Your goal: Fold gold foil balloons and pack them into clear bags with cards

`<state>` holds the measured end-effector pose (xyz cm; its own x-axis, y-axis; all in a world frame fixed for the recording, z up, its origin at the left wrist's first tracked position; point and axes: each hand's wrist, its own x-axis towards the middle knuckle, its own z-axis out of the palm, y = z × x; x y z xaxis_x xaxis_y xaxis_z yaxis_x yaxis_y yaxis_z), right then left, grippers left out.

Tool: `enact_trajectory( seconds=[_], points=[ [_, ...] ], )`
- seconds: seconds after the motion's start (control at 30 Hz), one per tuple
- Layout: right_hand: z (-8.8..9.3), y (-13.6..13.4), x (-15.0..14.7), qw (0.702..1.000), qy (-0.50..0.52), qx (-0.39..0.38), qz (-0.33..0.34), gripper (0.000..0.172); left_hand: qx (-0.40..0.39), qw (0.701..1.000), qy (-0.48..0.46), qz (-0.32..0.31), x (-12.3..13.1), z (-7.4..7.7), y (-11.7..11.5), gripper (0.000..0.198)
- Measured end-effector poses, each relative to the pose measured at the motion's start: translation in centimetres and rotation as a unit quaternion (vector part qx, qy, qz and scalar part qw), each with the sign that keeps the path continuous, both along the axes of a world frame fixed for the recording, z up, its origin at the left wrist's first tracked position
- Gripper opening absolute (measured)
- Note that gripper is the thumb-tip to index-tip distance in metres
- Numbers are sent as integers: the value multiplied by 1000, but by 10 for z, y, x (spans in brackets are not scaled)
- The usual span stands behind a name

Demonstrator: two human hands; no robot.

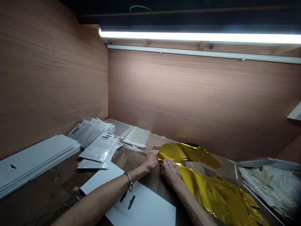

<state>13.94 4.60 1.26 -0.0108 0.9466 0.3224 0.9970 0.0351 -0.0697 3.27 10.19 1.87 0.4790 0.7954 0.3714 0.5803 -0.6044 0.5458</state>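
At the middle of the bench, my left hand [151,160] is closed in a fist at the left end of a shiny gold foil piece [197,179], which looks like a flat, uninflated foil balloon. My right hand [171,172] is right beside it, fingers curled and pinching the same end of the foil. What lies between the fingertips is mostly hidden. From there the foil spreads to the right in two crinkled lobes, one toward the back wall and one toward the front right. Under my left forearm lies a white card [150,201] with dark slots.
To the left are a stack of white cards [42,153] and a pile of printed packets in clear sleeves [100,147]. Clear plastic bags [137,137] lie by the back wall. More bagged items [270,182] sit at the right. Wooden walls enclose the bench.
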Motion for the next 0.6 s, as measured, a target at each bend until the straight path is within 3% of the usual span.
enact_trajectory(
  seconds=[0.3, 0.47, 0.6],
  points=[
    [15, 25, 37, 977, 198, 22, -70, 36, 1, 999, -44, -10, -3, -2, -2, 24],
    [1, 36, 51, 940, 324, 43, -98, 39, 10, 999, -33, -39, 1, -2, -4, 27],
    [-1, 40, 65, 900, 417, 66, -112, 47, 66, 984, 71, -153, 1, -2, -14, 21]
  ],
)
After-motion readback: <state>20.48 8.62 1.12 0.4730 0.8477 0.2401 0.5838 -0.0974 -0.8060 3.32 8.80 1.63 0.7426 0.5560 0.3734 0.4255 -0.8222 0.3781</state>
